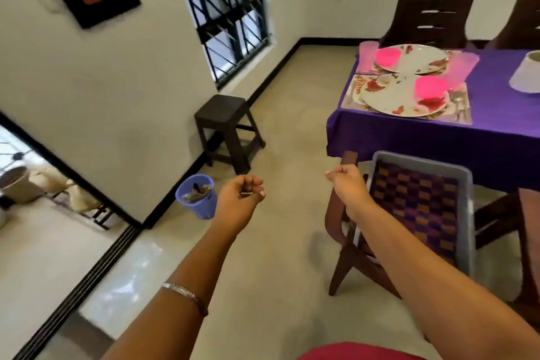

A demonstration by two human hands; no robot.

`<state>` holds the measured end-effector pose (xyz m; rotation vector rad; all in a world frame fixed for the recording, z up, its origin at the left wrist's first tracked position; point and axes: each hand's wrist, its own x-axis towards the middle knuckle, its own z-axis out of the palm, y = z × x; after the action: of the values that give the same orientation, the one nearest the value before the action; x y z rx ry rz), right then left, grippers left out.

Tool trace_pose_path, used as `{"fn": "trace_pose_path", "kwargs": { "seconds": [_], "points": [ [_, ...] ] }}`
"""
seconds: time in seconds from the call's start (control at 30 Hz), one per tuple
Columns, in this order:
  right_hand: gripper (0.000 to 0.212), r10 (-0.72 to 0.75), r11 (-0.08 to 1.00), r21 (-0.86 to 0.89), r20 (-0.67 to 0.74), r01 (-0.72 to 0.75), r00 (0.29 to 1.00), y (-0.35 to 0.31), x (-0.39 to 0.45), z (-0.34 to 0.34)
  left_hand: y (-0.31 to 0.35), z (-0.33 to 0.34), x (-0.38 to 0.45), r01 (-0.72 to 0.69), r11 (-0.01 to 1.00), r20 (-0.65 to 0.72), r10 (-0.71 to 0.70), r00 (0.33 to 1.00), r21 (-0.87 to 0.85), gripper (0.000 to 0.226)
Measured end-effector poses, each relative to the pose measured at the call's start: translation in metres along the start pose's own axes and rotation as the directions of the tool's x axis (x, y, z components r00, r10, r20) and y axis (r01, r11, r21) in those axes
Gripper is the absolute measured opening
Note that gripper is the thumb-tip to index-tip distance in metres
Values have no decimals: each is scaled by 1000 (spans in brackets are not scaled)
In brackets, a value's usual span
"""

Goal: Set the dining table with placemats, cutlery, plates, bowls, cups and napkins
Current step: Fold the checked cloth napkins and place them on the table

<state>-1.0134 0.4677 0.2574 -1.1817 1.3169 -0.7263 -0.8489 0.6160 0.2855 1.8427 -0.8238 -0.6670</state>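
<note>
Both arms reach out over the floor, left hand (240, 193) and right hand (344, 177) loosely curled, holding nothing. Two plates (403, 95) with pink bowls (431, 87) sit on placemats (355, 90) on the purple-clothed counter (496, 131), pink cups (368, 56) beside them

You have two placemats laid on the purple-clothed table, the nearer one (350, 96) and the farther one (451, 53), each bearing one floral plate, near (391, 96) and far (420, 57), so two plates in all. Count two bright pink bowls, one on the near plate (432, 87) and one on the far plate (388, 57), and two pale pink cups, left (366, 56) and right (464, 67). Around you stand one grey crate (464, 213) on a wooden chair, one dark stool (225, 114), one blue bin (196, 196) and one white vessel (527, 74), with cutlery on the near mat too blurred to count.
</note>
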Motion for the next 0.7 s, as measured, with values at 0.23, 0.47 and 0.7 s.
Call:
{"fn": "trace_pose_path", "kwargs": {
  "seconds": [0.23, 0.47, 0.7],
  "points": [
    [25, 105, 994, 11, -181, -105, 978, 0, 85, 37, -17, 12, 155, -31, 999, 195, 28, 980, 9, 19],
    [37, 219, 976, 112, -478, -188, 851, -3, 150, 49, -10, 54, 284, -191, 975, 501, 109, 858, 115, 22],
    [39, 390, 921, 276, -631, -276, 670, 25, 171, 12, 8, 166, 332, -401, 908, 761, 176, 625, 120, 11]
  ]
}}
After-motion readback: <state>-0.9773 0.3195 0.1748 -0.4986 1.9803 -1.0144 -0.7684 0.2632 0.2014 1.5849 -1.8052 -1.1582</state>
